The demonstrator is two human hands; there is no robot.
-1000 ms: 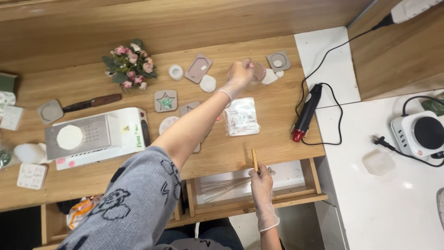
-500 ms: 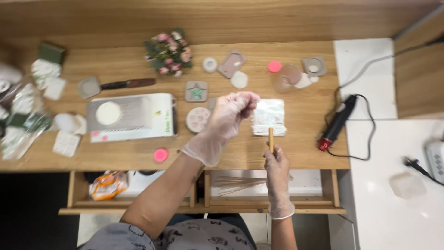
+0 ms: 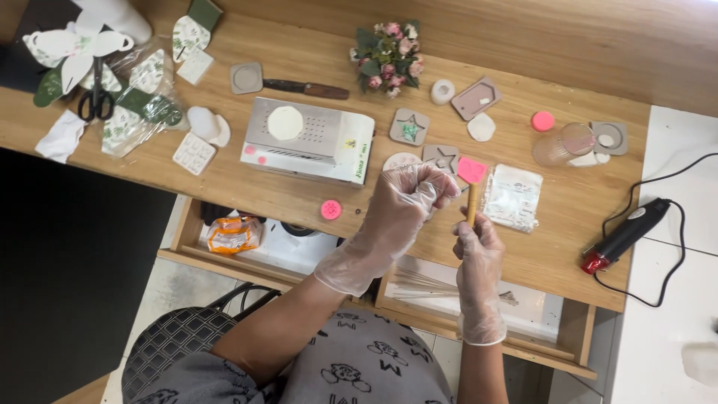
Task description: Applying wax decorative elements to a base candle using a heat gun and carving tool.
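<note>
Gripping one tan stick [image 3: 472,205] upright in the right hand [image 3: 479,251], fingers closed round its lower end, above the desk [image 3: 224,187] front edge. Holding the left hand [image 3: 407,202] just beside it, gloved fingers curled shut into a fist, contents impossible to tell. Counting three pink discs: one [image 3: 472,170] right by the stick's tip, one [image 3: 330,209] near the desk edge, one [image 3: 543,120] further back. Lying beside the stick, one clear packet [image 3: 514,196]. Sitting behind, one white box [image 3: 310,140].
</note>
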